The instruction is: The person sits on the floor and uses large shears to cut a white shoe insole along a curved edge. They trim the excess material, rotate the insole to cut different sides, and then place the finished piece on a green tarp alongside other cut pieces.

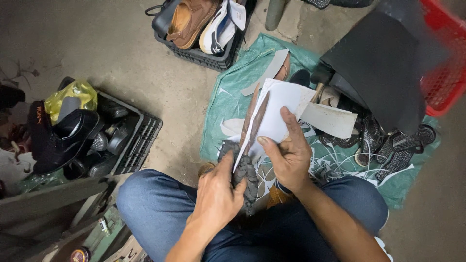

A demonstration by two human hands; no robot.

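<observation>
While the left hand is closed around the cloth-wrapped handles of large shears, the right hand pinches a white sheet taut between the blades, above the knees; beyond lie green sacking and a shoe crate.

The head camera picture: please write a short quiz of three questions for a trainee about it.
1. True or false: the left hand grips the wrapped handles of the shears.
2. What does the right hand hold? A white sheet; B a shoe; C a bottle.
3. Fill in: the offcuts lie on a ____ tarp.

Key: 1 true; 2 A; 3 green.
</observation>
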